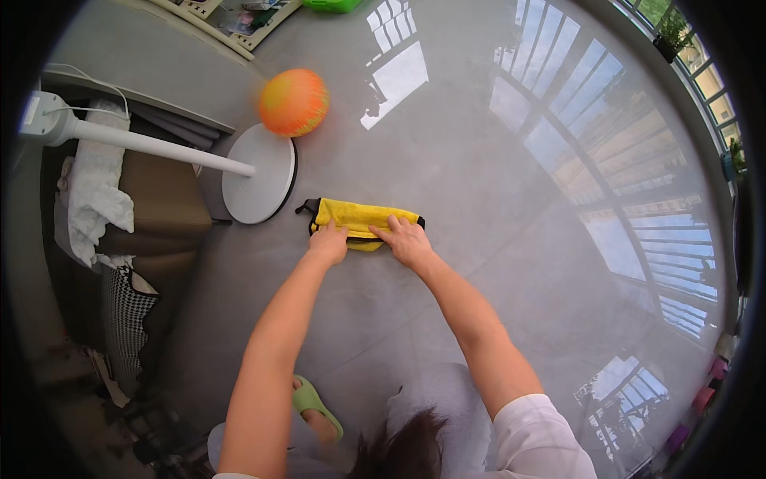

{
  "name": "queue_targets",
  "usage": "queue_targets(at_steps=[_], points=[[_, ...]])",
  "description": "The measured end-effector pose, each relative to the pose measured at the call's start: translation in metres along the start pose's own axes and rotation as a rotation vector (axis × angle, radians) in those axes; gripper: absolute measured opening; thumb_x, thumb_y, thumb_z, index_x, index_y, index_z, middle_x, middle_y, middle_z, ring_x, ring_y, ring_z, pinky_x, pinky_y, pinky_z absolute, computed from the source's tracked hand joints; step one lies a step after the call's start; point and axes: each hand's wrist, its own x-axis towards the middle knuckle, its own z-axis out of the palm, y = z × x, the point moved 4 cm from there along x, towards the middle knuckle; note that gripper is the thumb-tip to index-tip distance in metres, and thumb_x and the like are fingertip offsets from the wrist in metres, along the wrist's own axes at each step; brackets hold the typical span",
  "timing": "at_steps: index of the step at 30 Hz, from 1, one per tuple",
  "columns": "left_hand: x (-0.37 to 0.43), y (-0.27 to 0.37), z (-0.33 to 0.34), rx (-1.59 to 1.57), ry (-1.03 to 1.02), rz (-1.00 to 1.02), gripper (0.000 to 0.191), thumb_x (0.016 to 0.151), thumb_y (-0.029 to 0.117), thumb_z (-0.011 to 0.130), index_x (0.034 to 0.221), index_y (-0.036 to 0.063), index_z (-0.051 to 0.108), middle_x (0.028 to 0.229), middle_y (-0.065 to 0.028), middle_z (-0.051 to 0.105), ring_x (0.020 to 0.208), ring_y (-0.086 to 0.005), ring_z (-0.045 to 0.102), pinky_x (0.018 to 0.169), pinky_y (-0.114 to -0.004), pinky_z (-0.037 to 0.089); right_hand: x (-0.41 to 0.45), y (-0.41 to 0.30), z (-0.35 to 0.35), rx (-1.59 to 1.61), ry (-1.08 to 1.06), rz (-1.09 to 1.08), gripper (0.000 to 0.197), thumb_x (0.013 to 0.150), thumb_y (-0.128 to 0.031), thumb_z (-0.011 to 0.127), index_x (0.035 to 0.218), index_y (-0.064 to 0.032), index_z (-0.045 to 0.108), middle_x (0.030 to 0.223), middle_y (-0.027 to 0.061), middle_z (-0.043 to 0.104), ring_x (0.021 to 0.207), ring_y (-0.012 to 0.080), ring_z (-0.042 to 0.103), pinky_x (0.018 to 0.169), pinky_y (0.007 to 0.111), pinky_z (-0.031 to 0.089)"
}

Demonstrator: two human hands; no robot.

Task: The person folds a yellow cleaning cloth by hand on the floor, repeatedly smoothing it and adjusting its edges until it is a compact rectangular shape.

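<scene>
A folded yellow cloth [365, 214] with dark edging lies on the grey tiled floor in front of me, a black loop sticking out at its left end. My left hand [329, 241] rests on the cloth's lower left part, fingers pointing away from me. On the lower right part lies my right hand [406, 239], its fingers spread over the fabric. A yellow flap shows below the dark edge between the two hands. Whether any fingertips pinch the fabric is hard to see.
An orange and yellow ball [294, 103] is beside the round white base [257, 179] of a stand, whose pole [161, 146] runs left. A brown sofa [161, 203] with a white fluffy cover [96, 185] is at the left. Flowerpots [703, 400] line the right edge.
</scene>
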Motion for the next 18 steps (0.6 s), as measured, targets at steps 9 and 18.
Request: queue_targets(at_steps=[9,18], points=[[-0.049,-0.025,-0.035,-0.163,-0.155,0.400,0.048,0.098,0.034,0.057,0.141,0.0121,0.051,0.149,-0.0184,0.045,0.131,-0.0360,0.049,0.104,-0.046,0.045,0.007,0.013,-0.019,-0.076,-0.302,0.013,0.064,0.096,-0.011,0.050,0.149,-0.0452,0.041,0.129,0.0062,0.051,0.112,0.0211,0.058,0.088,0.035,0.052],[0.036,0.022,0.066,-0.737,0.437,-0.008,0.089,0.099,0.050,0.051,0.158,-0.0018,0.008,0.162,-0.0332,-0.002,0.150,-0.0504,0.004,0.122,-0.054,0.012,-0.002,0.010,-0.016,-0.117,-0.153,-0.043,0.062,0.092,-0.013,0.054,0.146,-0.0430,0.047,0.110,0.0063,0.055,0.096,0.0211,0.061,0.074,0.033,0.054]])
